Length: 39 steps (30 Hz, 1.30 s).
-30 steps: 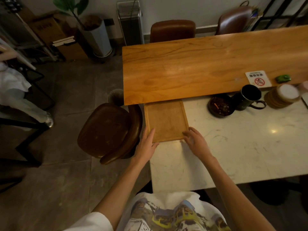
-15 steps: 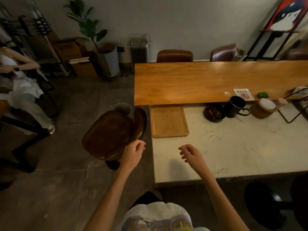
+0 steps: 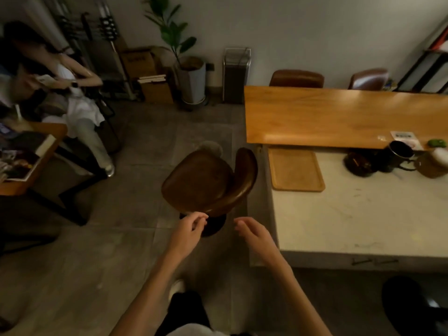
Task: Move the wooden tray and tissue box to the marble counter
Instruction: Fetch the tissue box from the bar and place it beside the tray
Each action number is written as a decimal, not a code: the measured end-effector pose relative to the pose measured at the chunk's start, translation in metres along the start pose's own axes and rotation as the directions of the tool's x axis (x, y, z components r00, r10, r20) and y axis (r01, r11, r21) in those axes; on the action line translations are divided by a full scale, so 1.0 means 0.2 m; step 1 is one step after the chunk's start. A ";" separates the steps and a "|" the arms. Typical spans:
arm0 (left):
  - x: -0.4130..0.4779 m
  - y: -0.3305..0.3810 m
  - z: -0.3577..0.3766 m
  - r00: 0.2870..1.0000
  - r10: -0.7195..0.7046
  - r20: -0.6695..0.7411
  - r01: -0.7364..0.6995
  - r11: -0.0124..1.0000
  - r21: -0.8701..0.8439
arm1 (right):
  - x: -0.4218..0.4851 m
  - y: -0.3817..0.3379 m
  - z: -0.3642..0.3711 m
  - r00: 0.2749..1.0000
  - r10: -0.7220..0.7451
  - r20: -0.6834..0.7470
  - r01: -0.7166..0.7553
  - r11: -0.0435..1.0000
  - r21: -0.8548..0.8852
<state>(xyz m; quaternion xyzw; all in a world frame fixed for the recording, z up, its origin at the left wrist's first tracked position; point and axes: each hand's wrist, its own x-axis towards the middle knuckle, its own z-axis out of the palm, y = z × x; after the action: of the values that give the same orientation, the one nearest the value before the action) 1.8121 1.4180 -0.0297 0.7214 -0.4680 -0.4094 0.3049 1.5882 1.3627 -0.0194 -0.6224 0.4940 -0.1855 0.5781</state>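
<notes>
Two empty hands hang over the floor off the near-left corner of the marble tabletop [image 3: 363, 221]. The left hand [image 3: 188, 232] has its fingers curled loosely with thumb and forefinger nearly meeting; the right hand [image 3: 257, 236] has its fingers relaxed and spread. Neither holds anything. The wooden tray [image 3: 294, 169] already lies flat on the marble at the far-left corner, against the edge of the wooden table [image 3: 339, 117], its long axis running from 12 to 6 o'clock. From the fingers it sits at about 1 o'clock, nearer the right hand. No tissue box is visible, so finding it is probably the next job. A brown chair [image 3: 208, 183] stands at 12 o'clock.
</notes>
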 end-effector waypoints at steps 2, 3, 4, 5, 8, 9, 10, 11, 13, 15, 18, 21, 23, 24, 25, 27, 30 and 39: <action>0.14 -0.06 -0.23 0.998 0.059 -0.009 -0.058 0.995 0.083 | 0.19 -0.16 0.14 1.000 -0.025 -0.009 0.025 0.999 -0.044; 0.21 -0.09 -0.33 0.996 0.084 -0.010 -0.082 0.990 0.112 | 0.28 -0.22 0.21 0.999 -0.037 -0.014 0.037 0.997 -0.063; 0.29 -0.11 -0.46 0.994 0.104 -0.019 -0.101 0.986 0.135 | 0.40 -0.29 0.29 0.998 -0.059 -0.028 0.056 0.995 -0.079; 0.37 -0.14 -0.59 0.992 0.125 -0.033 -0.119 0.981 0.152 | 0.52 -0.36 0.37 0.996 -0.077 -0.049 0.073 0.993 -0.093; 0.56 -0.21 -1.01 0.977 0.189 -0.100 -0.167 0.967 0.194 | 0.85 -0.55 0.64 0.988 -0.096 -0.117 0.089 0.994 -0.068; 0.60 -0.24 -1.16 0.976 0.181 -0.123 -0.158 0.971 0.177 | 0.95 -0.60 0.76 0.988 -0.077 -0.137 0.073 0.997 -0.033; 0.64 -0.27 -1.29 0.979 0.150 -0.134 -0.130 0.981 0.146 | 1.04 -0.65 0.87 0.986 -0.055 -0.155 0.057 0.998 0.007; 0.67 -0.31 -1.42 0.984 0.106 -0.141 -0.091 0.990 0.109 | 1.11 -0.70 0.98 0.987 -0.030 -0.158 0.036 0.999 0.035; 0.72 -0.37 -1.62 0.989 0.024 -0.147 -0.014 0.998 0.069 | 1.22 -0.80 1.15 0.992 0.014 -0.128 -0.003 0.996 0.085; 0.85 -0.46 -1.82 0.992 -0.034 -0.122 0.042 0.997 0.068 | 1.38 -0.88 1.28 0.995 0.020 -0.093 -0.013 0.997 0.071; 1.18 -0.56 -2.09 0.994 -0.006 -0.114 0.034 0.970 0.241 | 1.76 -1.01 1.36 0.995 0.005 -0.096 -0.011 0.998 -0.059; 1.66 -0.60 -2.35 0.999 0.035 -0.023 -0.022 0.904 0.427 | 2.25 -1.12 1.36 0.992 -0.025 -0.120 -0.007 0.967 -0.255; 1.98 -0.57 -2.49 0.999 -0.005 0.033 -0.011 0.881 0.474 | 2.57 -1.21 1.32 0.995 -0.022 -0.099 -0.022 0.909 -0.416; 2.15 -0.52 -2.56 0.997 -0.001 0.072 -0.035 0.865 0.500 | 2.72 -1.28 1.28 0.995 0.001 -0.101 -0.048 0.885 -0.463; 2.33 -0.46 -2.63 0.993 0.007 0.116 -0.067 0.848 0.526 | 2.87 -1.35 1.24 0.992 0.014 -0.128 -0.074 0.874 -0.481; 2.74 -0.30 -2.70 0.977 0.057 0.207 -0.170 0.793 0.584 | 3.12 -1.48 1.11 0.973 0.014 -0.229 -0.129 0.858 -0.497; 3.27 0.03 -2.67 0.932 0.149 0.330 -0.329 0.728 0.601 | 3.36 -1.63 0.88 0.899 0.001 -0.438 -0.231 0.851 -0.472; 4.73 0.93 -2.23 0.638 0.396 0.660 -0.766 0.415 0.491 | 3.96 -1.78 0.09 0.588 0.163 -0.792 -0.463 0.871 -0.164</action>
<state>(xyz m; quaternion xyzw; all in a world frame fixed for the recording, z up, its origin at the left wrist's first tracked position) 2.3388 0.4989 0.0480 0.4459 -0.8730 -0.1977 -0.0050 2.0966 0.6598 0.0284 -0.4810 0.8172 -0.2290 0.2200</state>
